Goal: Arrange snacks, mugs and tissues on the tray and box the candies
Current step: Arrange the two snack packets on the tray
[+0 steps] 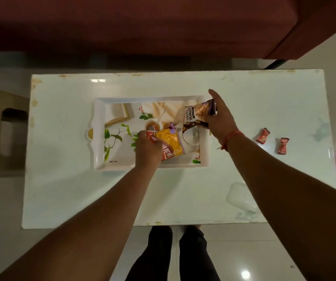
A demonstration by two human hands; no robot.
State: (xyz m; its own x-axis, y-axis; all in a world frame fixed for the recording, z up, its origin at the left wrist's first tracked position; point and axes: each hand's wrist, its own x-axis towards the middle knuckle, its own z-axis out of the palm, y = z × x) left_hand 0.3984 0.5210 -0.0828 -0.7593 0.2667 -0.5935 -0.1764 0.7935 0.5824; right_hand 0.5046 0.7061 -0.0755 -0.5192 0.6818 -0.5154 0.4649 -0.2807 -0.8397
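Plainly risked crowding: left hand [147,148] gripped yellow sev packet [170,144], right hand [216,116] clutched peanut packet [196,116], both low over tray [100,136], right half. Could overlap, slide off rim. Read "SALTED PEANUTS"; "ALOO", possibly "BHUJIA", half hidden. Two red candies [263,135] lay apart on table [61,189].

Left arm: reached up from the lower left of the frame toward centre.
Left hand [147,148]: knuckles up, fingers curled in a grip.
Right arm: stretched from the lower right.
Right hand [219,116]: right of centre, fingers clasped, thumb extended upward.
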